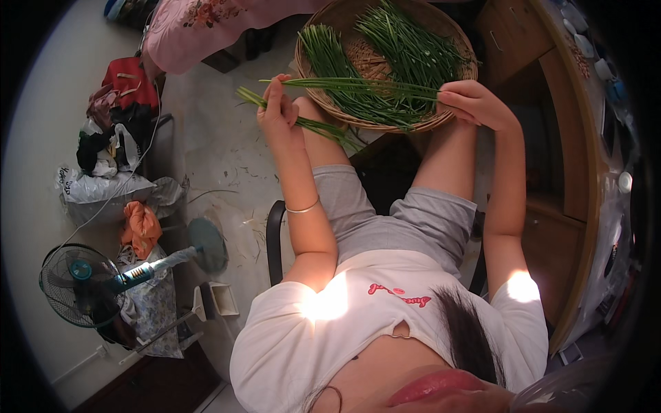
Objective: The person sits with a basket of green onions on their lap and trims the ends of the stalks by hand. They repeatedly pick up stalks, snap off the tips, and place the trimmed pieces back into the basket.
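In my left hand (279, 111) is a small bunch of garlic chives (323, 129), its pale stem ends pointing left. The raised fingers of that hand also pinch one end of a few long green chive blades (361, 85). These stretch sideways across to my right hand (471, 103), whose fingers are closed on their other end. Just beyond both hands, a round wicker basket (307, 85) sits at my knees. Two large heaps of chives (410, 49) lie inside it, one at the left and one at the right. My right hand is near the basket's right rim.
A standing fan (80, 284), a long-handled dustpan (223, 299) and bags (108, 186) stand at the left. Plant scraps lie on the floor (222, 165). A pink cloth (206, 31) hangs beyond. Wooden cabinets (547, 263) flank my right. A chair armrest (275, 242) is by my left elbow.
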Demonstrator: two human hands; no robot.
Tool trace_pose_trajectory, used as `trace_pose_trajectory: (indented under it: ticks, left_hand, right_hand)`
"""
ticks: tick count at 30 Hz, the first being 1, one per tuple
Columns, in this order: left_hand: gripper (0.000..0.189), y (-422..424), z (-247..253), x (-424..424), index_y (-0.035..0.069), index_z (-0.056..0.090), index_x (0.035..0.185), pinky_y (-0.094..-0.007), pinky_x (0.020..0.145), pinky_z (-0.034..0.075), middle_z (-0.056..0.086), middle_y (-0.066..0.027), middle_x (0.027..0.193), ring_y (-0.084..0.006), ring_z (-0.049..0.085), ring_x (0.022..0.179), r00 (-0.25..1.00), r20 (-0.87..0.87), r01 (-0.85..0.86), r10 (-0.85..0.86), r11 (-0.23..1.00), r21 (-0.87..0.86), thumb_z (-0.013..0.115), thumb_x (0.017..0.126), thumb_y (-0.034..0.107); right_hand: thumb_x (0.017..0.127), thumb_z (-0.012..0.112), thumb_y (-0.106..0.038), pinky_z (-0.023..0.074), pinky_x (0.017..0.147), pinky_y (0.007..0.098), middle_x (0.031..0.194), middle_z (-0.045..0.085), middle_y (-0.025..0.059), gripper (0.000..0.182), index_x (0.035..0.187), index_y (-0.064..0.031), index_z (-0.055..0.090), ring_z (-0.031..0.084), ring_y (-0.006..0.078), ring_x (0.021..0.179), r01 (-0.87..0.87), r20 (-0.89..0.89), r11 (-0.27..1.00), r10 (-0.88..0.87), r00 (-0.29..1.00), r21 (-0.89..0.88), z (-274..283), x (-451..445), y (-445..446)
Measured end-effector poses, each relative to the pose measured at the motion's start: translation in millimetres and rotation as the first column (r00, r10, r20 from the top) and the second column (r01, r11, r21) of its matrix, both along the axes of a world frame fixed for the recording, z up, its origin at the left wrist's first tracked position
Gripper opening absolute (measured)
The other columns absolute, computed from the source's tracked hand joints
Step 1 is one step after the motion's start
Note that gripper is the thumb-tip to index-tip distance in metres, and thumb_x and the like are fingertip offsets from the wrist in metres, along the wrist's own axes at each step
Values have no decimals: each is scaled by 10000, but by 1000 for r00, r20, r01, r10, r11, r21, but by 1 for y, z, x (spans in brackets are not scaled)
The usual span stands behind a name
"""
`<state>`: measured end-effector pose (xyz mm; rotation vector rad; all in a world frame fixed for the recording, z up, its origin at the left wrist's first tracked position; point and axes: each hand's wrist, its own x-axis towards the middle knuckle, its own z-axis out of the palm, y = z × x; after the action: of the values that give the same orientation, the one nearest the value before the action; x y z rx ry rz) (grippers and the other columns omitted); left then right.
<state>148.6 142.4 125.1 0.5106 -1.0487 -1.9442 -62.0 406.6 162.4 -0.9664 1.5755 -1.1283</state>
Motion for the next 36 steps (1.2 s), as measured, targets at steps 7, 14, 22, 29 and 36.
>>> trace_pose_trajectory:
  ticks: [7, 14, 22, 29, 36]
  left_hand:
    - [206, -14, 0, 9, 10, 635, 972, -175, 369, 152, 637, -22, 952, 4, 245, 458, 998, -4, -66, 66, 998, 23, 595, 900, 198]
    - [188, -21, 0, 14, 13, 654, 929, -191, 372, 139, 634, -2, 875, 3, 224, 441, 993, -24, -112, 113, 992, 56, 604, 895, 192]
    - [207, -28, -2, 19, 14, 640, 958, -191, 371, 148, 608, 11, 841, -5, 226, 439, 990, -49, -128, 130, 991, 46, 603, 896, 208]
    - [228, 8, 8, -1, -5, 633, 982, -199, 387, 144, 420, 70, 577, -5, 219, 426, 989, 50, 144, -142, 989, -38, 586, 903, 205]
    - [282, 77, 28, -32, -34, 632, 1056, -195, 421, 129, 341, 97, 544, 2, 226, 438, 912, 215, 353, -348, 935, 17, 598, 892, 193]
  right_hand:
    - [955, 462, -202, 321, 349, 199, 442, 353, -61, 288, 803, -1, 601, 297, 18, 352, 74, -36, 997, -73, 997, 23, 7, -34, 55]
    - [966, 448, -243, 274, 343, 191, 441, 320, -71, 293, 804, -30, 567, 256, 13, 344, 287, -15, 956, -288, 957, -58, -2, -63, 105]
    - [966, 463, -263, 278, 399, 185, 473, 330, -59, 272, 848, -45, 574, 298, 21, 395, 494, 20, 842, -502, 865, -216, -7, -80, 142]
    - [907, 582, -266, 447, 626, 215, 745, 570, -3, 219, 893, -49, 604, 551, 80, 635, 737, 31, 626, -757, 653, -254, 1, -64, 92]
    - [947, 480, -269, 449, 832, 255, 1005, 636, 68, 317, 1112, -18, 579, 586, 137, 952, 93, -205, 918, -183, 961, -385, -14, 48, -49]
